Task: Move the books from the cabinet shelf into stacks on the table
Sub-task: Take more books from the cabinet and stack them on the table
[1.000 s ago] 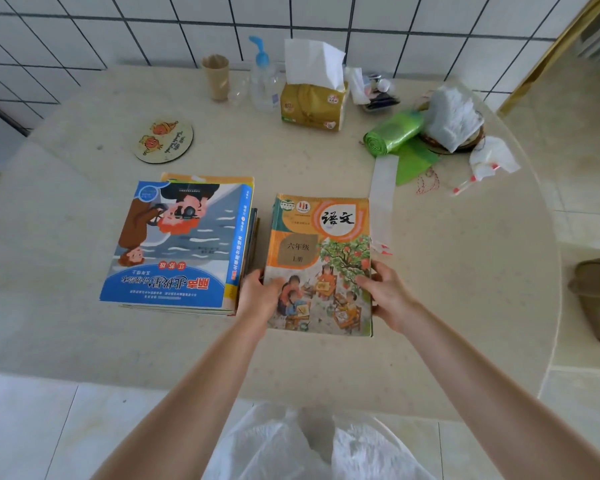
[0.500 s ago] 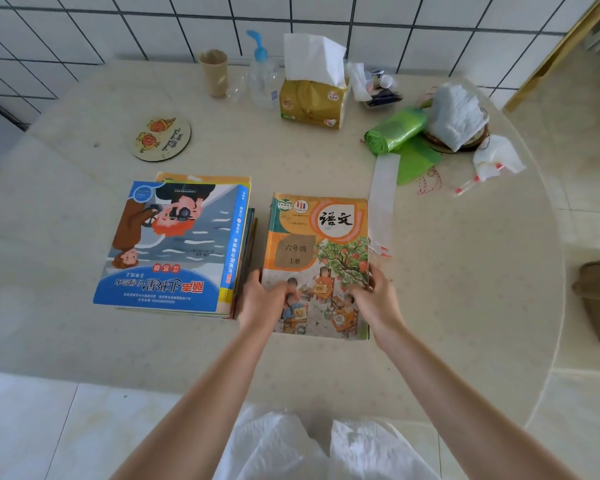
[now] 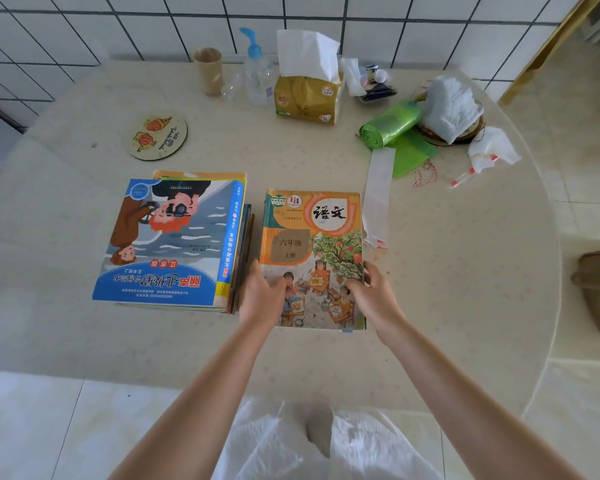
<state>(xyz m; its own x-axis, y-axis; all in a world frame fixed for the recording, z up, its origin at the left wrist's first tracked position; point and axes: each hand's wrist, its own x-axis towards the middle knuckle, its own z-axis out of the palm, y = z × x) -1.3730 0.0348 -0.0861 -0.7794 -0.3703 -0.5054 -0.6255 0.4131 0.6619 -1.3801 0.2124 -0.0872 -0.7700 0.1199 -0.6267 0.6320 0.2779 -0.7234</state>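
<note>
Head view, looking down at a round, pale bench set against a white tiled wall. Near the middle of the bench lie two stacks of books, side by side and almost touching. The left stack is topped by a blue-covered book lying upside down to the viewer. The right stack is topped by an orange textbook with a tree and children on its cover. The left hand grips this textbook's near left edge, thumb curled on the cover. The right hand holds its near right edge, fingers curled round the side. Along the far edge stand a tissue box, a pump bottle, a paper cup and a green bag roll.
</note>
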